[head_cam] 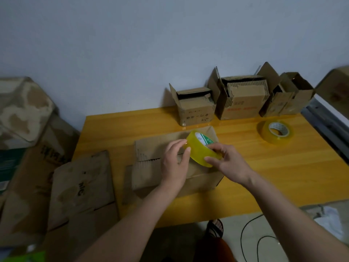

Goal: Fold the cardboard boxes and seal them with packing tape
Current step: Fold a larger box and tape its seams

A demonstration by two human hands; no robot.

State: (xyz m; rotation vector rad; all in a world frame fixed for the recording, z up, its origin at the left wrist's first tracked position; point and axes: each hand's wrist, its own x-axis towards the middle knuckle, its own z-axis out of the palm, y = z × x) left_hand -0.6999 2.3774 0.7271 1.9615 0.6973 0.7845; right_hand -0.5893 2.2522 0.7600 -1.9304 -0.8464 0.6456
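Here the roll of packing tape (203,148) is held between both hands, just above the folded cardboard box (170,163) that lies on the yellow counter (283,167). The right hand (226,159) grips the roll from its right side, thumb at the upper rim near the white core and fingers curled round the lower edge. The left hand (175,163) is at the roll's left side, its thumb and fingertips touching the tape's outer surface; whether it pinches a loose end cannot be told. That hand's palm hangs over the seam where the box's top flaps meet.

A second tape roll (276,132) lies flat on the counter, well apart to the right. Three open boxes stand in a row at the counter's far edge against the wall: a small one (196,108), a larger one (239,103) beside it, and a third (287,99) at the right end. Flattened cardboard (83,184) leans at the counter's left edge.
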